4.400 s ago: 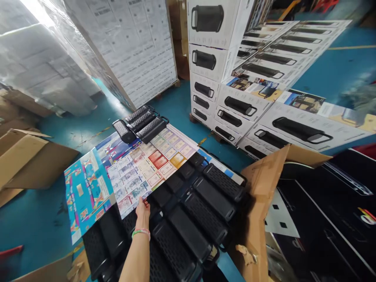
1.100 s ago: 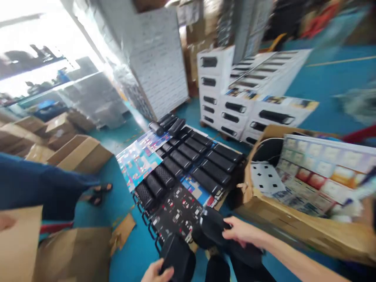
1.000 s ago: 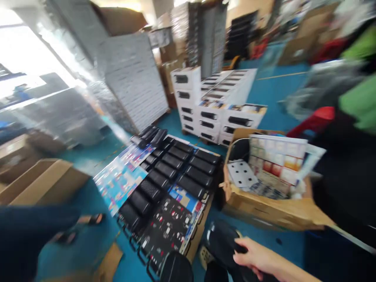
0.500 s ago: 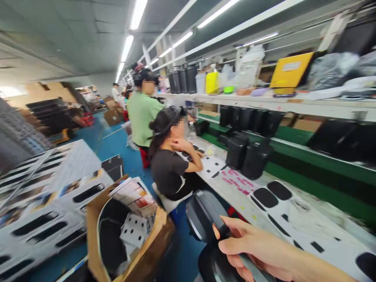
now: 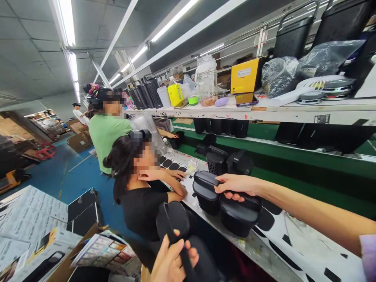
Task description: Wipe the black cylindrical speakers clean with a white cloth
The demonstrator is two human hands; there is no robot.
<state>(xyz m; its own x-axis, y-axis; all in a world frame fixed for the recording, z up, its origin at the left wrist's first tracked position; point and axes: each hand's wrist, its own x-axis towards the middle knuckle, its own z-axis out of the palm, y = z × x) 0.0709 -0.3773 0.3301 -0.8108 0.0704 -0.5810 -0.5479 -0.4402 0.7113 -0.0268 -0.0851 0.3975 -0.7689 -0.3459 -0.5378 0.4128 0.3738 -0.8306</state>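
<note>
My right hand [image 5: 238, 185] is closed around the handles of two black lidded containers: a left container [image 5: 206, 197] and a right container [image 5: 239, 219]. They are upright over the bench's near edge; I cannot tell whether they rest on it. Lower down, my left hand [image 5: 174, 256] grips the handles of two more black containers, an upper container [image 5: 172, 217] and a lower container [image 5: 204, 254]. These hang beside the bench, partly cut off by the bottom of the view. Farther along the bench stand a black perforated container [image 5: 216, 159] and another dark one [image 5: 240, 161].
A co-worker in black [image 5: 141, 213] sits at the bench, and another in green [image 5: 108, 131] stands beyond. White sheets with black pads [image 5: 293, 243] lie on the bench. A shelf [image 5: 182, 113] runs above it. Printed boxes [image 5: 32, 215] and papers [image 5: 105, 254] are at lower left.
The view has swung right and nearer the bench. The right hand with its two containers has moved from beside the bench to over its edge. My left hand with two containers has come into view.
</note>
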